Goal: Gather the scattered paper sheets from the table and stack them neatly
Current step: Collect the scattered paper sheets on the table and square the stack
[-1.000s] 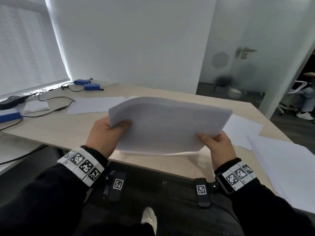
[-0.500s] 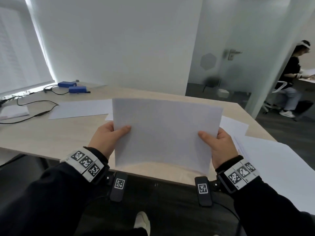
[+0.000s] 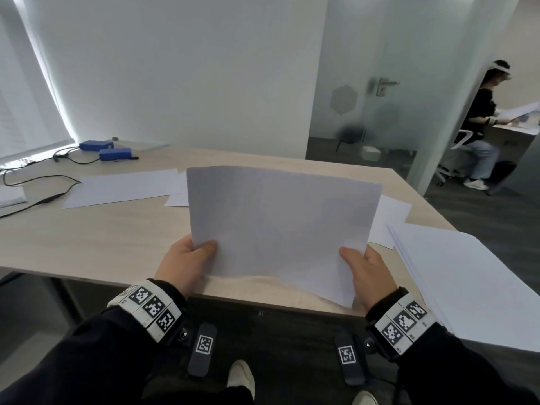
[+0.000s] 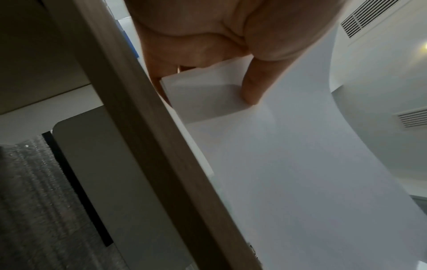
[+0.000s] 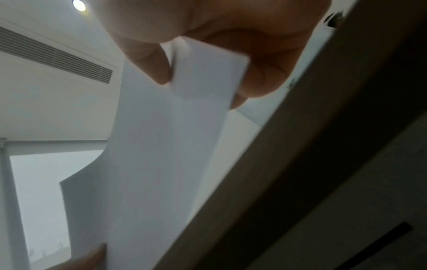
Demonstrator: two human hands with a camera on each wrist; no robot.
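I hold a bundle of white paper sheets [image 3: 280, 226] upright over the table's near edge, its lower edge down near the tabletop. My left hand [image 3: 187, 258] grips the bundle's lower left corner with the thumb in front. My right hand [image 3: 362, 270] grips the lower right corner the same way. In the left wrist view the bundle [image 4: 289, 173] bends between the fingers [image 4: 250, 85]; the right wrist view shows the sheets [image 5: 166, 142] pinched as well. Loose sheets [image 3: 119, 187] lie flat at the table's far left. Another sheet [image 3: 390, 217] lies at the right, behind the bundle.
A larger pile of paper [image 3: 467, 282] overhangs the wooden table [image 3: 87, 244] at the right. Blue boxes [image 3: 114, 153] and black cables [image 3: 43, 182] sit at the far left corner. A seated person [image 3: 479, 127] is beyond a glass partition [image 3: 380, 112] at the right.
The bundle has gone from lying curved and nearly flat between my hands to standing upright and straight. Both hands keep their grip on its lower corners.
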